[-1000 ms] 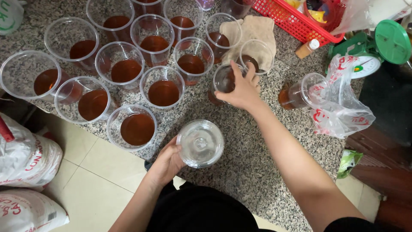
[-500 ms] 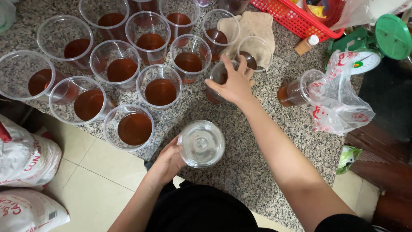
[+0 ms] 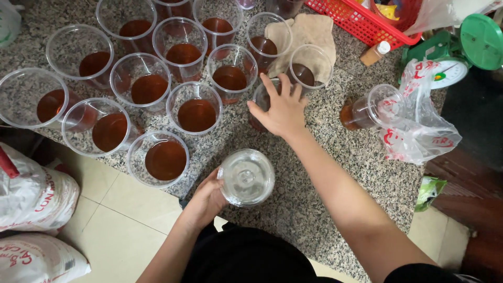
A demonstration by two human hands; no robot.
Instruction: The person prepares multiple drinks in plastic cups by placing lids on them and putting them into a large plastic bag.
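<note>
Your right hand [image 3: 283, 107] lies spread over the mouth of a clear plastic cup of brown tea [image 3: 260, 107] on the speckled granite counter [image 3: 325, 173], fingers clasping its rim. Your left hand [image 3: 207, 199] grips a stack of clear domed plastic lids [image 3: 246, 177] at the counter's edge. About a dozen filled cups [image 3: 181, 50] stand uncovered; one bagged cup [image 3: 374, 107] sits apart, so most look unlidded yet.

A speckled granite counter [image 3: 325, 173] carries many clear plastic cups of brown tea [image 3: 196, 107], a beige cloth [image 3: 309, 31], a red basket [image 3: 367, 21] and a green scale [image 3: 461, 52].
</note>
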